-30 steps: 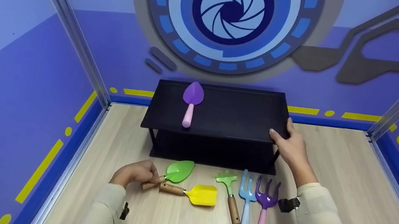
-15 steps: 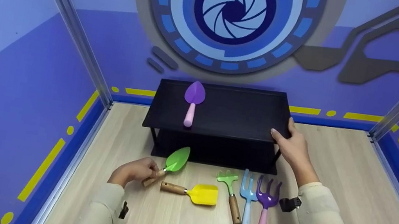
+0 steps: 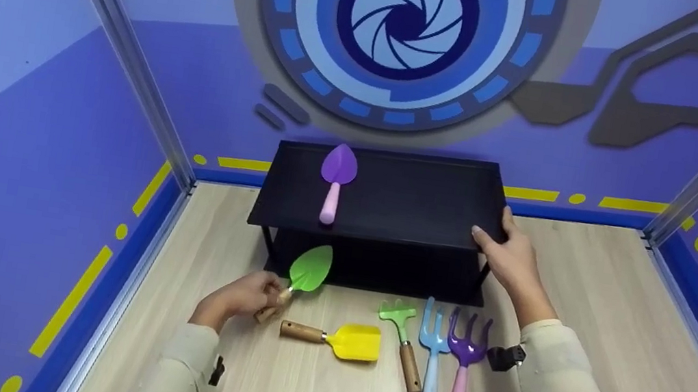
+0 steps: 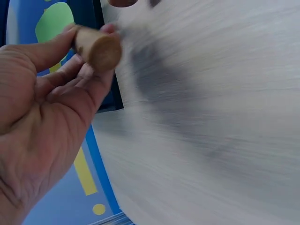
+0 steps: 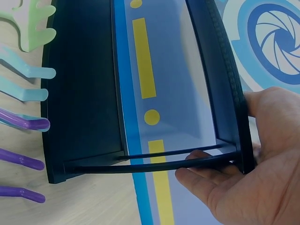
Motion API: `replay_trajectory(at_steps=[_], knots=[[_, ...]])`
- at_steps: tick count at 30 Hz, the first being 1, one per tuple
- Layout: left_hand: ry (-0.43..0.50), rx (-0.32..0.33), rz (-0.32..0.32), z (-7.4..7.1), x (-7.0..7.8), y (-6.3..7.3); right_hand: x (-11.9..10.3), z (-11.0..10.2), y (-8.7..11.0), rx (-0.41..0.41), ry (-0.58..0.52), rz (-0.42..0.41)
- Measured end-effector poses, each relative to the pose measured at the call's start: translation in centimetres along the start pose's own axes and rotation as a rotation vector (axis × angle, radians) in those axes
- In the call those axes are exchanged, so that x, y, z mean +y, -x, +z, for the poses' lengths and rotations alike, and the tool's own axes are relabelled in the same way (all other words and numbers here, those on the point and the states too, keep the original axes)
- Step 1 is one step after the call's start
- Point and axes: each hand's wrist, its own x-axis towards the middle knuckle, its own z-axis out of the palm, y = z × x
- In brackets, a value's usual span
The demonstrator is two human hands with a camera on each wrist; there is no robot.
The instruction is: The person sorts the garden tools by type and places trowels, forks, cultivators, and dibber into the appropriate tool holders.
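A green trowel with a wooden handle is in my left hand; thumb and fingers pinch the handle, and the blade points away, overlapping the shelf's front edge in the head view. With my right hand I grip the right end of the black two-tier shelf, thumb on top and fingers beneath, as the right wrist view shows. On the upper tier, toward the left, lies a purple trowel with a pink handle. Just right of my left hand is a yellow spade with a wooden handle.
In front of the shelf lie a small green rake with a wooden handle, a light blue fork and a purple fork with a pink handle. Blue patterned panels wall in the wooden table at the back and sides.
My left hand has raised the green trowel and turned its blade from pointing right to pointing toward the shelf. My right hand keeps its grip on the shelf's end.
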Motion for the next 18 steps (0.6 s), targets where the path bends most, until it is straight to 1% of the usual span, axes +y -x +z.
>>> replay_trajectory(at_steps=[2, 4, 8, 10, 14, 18], knots=[[-0.029, -0.001, 0.023, 0.1, 0.1, -0.1, 0.0, 0.0, 0.0, -0.001, -0.002, -0.002], [-0.043, -0.019, 0.042, 0.2, 0.3, -0.2, 0.0, 0.0, 0.1, -0.002, 0.001, -0.001], [-0.007, -0.061, 0.074, 0.4, 0.7, -0.2, 0.1, 0.0, 0.1, 0.004, 0.009, 0.000], [-0.004, -0.053, 0.081, 0.5, 0.9, -0.3, 0.1, 0.0, 0.0, 0.009, 0.013, -0.002], [0.012, -0.026, 0.073, 0.7, 1.4, -0.4, 0.1, 0.1, 0.0, 0.014, 0.005, -0.004], [0.031, -0.032, 0.075, 0.9, 2.5, -0.2, 0.1, 0.1, -0.1, 0.018, -0.008, -0.004]])
